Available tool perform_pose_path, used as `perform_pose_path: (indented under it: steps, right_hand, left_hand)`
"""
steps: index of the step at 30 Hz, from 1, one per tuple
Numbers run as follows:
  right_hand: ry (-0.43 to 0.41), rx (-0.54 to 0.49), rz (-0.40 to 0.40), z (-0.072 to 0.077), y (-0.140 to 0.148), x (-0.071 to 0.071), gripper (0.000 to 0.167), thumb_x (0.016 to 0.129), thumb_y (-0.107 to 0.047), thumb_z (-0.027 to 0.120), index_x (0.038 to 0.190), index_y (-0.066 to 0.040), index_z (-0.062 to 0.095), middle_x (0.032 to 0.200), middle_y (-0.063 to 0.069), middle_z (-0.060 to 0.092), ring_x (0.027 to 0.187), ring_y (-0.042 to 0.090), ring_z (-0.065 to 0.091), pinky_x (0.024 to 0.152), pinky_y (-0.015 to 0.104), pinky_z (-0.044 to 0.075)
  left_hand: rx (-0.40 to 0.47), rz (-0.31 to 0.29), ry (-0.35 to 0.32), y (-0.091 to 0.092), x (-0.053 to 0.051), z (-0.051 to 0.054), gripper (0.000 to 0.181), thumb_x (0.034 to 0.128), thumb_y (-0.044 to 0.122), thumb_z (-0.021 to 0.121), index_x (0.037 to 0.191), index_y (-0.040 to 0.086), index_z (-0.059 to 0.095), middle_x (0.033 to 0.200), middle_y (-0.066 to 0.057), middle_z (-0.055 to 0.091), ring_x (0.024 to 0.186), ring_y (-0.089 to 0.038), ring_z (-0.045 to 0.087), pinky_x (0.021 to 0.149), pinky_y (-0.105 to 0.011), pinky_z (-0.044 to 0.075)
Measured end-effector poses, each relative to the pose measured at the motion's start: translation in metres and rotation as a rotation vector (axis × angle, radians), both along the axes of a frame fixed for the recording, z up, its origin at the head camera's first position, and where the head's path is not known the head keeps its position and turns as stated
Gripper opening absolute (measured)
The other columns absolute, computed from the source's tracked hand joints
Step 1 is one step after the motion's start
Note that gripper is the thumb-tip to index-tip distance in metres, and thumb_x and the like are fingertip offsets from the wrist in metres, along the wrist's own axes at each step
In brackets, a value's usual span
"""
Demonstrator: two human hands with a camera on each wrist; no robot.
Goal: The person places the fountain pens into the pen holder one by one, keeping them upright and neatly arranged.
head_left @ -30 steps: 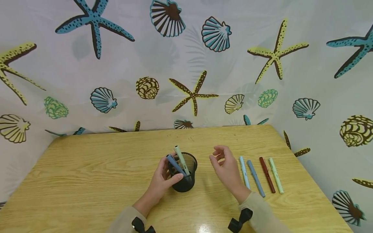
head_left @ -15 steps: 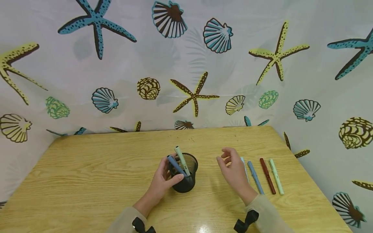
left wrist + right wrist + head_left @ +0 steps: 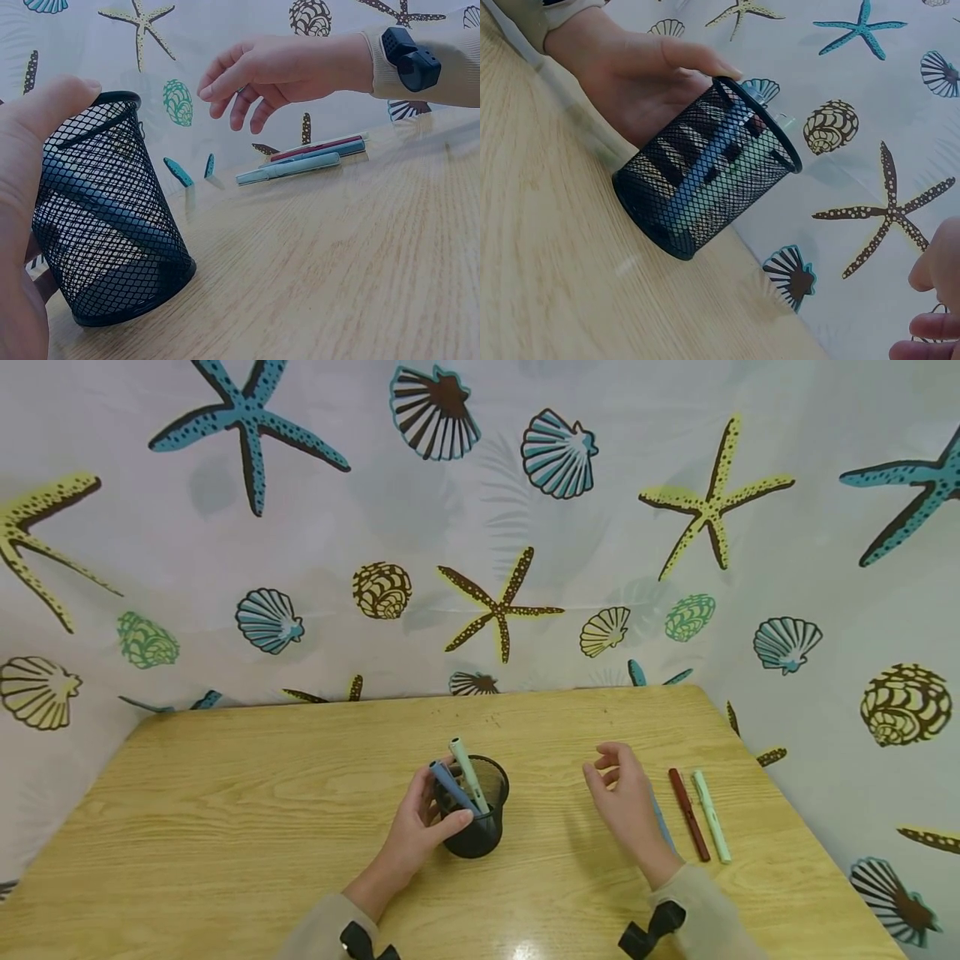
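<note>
My left hand grips a black mesh pen holder from its left side, the thumb along the near rim. Inside the holder a blue pen and a pale green pen lean, their ends above the rim. Over the table to the right hovers my right hand, fingers loosely curled, with nothing in it. Beside it lie a dark red pen, another pale green pen and a partly covered blue pen. A light blue pen, hidden in the head view, shows in the left wrist view.
All this is on a wooden table. A white cloth printed with shells and starfish hangs behind the table and along its right side. Each wrist wears a black strapped device.
My right hand has moved right, away from the pen holder and over the row of pens, covering the light blue pen and part of the blue one. The left hand keeps its hold.
</note>
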State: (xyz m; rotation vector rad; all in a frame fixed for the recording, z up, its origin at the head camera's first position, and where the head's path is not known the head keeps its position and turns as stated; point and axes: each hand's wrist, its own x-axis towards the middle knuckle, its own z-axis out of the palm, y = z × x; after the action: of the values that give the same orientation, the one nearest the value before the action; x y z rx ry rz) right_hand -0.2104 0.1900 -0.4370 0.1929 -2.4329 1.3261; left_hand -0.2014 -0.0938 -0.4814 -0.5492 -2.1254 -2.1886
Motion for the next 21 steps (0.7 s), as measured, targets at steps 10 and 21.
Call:
perform_pose_path:
  steps: [10, 21]
  right_hand:
    - [-0.132, 0.107, -0.074, 0.002, 0.015, -0.001, 0.035, 0.091, -0.017, 0.059, 0.120, 0.000, 0.049, 0.099, 0.015, 0.055, 0.076, 0.023, 0.054, 0.057, 0.031, 0.045]
    - [-0.250, 0.245, -0.123, 0.002, 0.023, -0.002, 0.042, 0.093, -0.025, 0.055, 0.124, 0.002, 0.046, 0.108, 0.023, 0.053, 0.073, 0.024, 0.053, 0.056, 0.033, 0.044]
  left_hand:
    - [-0.004, 0.012, -0.005, 0.000, 0.001, 0.001, 0.065, 0.0840, 0.012, 0.069, 0.139, 0.023, 0.035, 0.137, -0.006, 0.043, 0.127, -0.024, 0.037, 0.104, -0.058, 0.019]
    - [-0.007, 0.004, -0.007, 0.000, 0.000, 0.001, 0.067, 0.0846, 0.011, 0.068, 0.141, 0.022, 0.033, 0.140, -0.006, 0.039, 0.131, -0.023, 0.032, 0.103, -0.060, 0.017]
